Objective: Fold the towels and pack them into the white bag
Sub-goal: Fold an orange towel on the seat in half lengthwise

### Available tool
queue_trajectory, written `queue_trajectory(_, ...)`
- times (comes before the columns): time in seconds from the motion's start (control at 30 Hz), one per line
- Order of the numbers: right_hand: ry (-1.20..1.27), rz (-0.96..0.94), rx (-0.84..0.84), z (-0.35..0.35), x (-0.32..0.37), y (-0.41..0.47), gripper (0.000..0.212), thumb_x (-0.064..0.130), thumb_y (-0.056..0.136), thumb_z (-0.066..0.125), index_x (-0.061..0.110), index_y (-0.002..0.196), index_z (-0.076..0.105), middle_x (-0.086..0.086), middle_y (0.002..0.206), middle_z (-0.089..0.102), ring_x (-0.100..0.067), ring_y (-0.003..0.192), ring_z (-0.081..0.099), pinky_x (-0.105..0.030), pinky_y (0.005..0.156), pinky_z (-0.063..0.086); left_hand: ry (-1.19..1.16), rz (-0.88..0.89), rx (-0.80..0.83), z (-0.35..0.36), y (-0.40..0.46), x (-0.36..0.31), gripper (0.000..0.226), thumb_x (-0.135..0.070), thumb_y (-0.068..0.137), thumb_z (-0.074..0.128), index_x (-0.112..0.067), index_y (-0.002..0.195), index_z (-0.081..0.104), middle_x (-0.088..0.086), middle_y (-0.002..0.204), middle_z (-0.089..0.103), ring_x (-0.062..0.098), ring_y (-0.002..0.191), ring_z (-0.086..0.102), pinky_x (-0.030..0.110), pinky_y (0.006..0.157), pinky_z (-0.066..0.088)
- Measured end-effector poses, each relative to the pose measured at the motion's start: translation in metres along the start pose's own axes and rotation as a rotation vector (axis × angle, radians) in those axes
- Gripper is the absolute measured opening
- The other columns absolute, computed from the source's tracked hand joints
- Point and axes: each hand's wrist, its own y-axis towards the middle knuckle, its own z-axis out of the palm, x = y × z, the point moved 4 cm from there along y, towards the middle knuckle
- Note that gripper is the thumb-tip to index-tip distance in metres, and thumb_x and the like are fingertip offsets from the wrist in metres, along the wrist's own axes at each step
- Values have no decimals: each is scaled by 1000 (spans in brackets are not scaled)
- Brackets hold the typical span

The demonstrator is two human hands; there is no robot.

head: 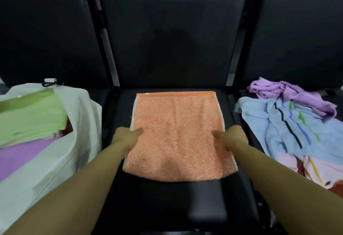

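An orange towel (178, 132) lies flat on the middle black seat (167, 207), folded into a rough square. My left hand (126, 138) grips its left edge, thumb on top of the cloth. My right hand (230, 138) grips the right edge the same way. The white bag (81, 123) lies open on the left seat, with a folded green towel (31, 115) and a purple towel (22, 158) inside it.
On the right seat lies a loose heap of towels: a purple one (295, 95), a light blue striped one (289, 132) and a pink one (308, 171). Black seat backs (172, 39) rise behind all three seats.
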Motion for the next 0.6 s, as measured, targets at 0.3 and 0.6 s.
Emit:
queue_trajectory(0.3, 535, -380, -66, -53, 11, -64, 21, 41, 83, 80, 22, 75, 80, 23, 136, 54, 4, 123, 52, -26, 103, 40, -560, 374, -104, -50, -81, -22, 7, -38, 91, 74, -39, 84, 75, -17, 137, 59, 4, 122, 55, 26, 98, 43)
queue_trajectory(0.6, 565, -700, -78, -94, 19, -153, 18, 32, 89, 75, 17, 96, 68, -2, 88, 73, -14, 82, 69, -31, 70, 56, -344, 678, -159, -104, -153, -25, 18, -41, 98, 64, -28, 109, 69, -4, 108, 72, 18, 105, 67, 39, 88, 53)
